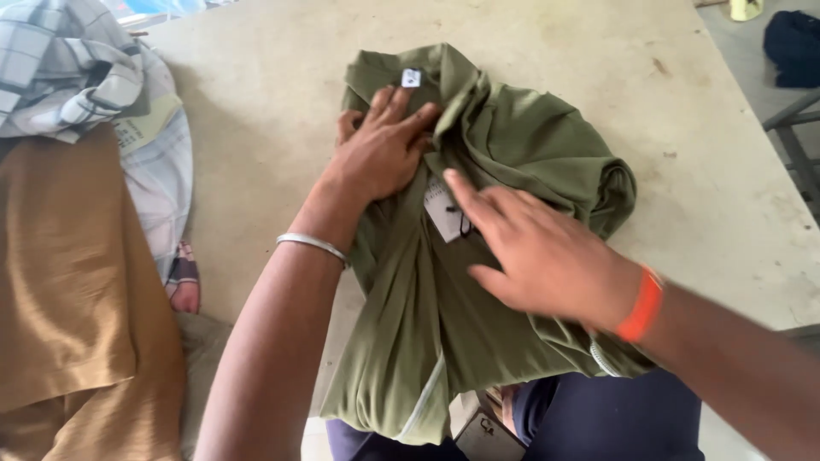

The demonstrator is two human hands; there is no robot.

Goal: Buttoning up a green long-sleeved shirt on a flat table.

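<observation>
Garment (512, 145) hem beyond table (282, 102) edge

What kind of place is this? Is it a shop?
Probably a clothes workroom or laundry, not surely a shop. A big worn table holds an olive green garment under both hands, with a pile of brown and checked cloth beside it.

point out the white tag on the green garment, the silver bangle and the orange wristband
white tag (412, 78), head view, middle of the small square label near the collar
silver bangle (313, 245), head view, band across the left wrist
orange wristband (641, 306), head view, middle of the strap on the right wrist
</observation>
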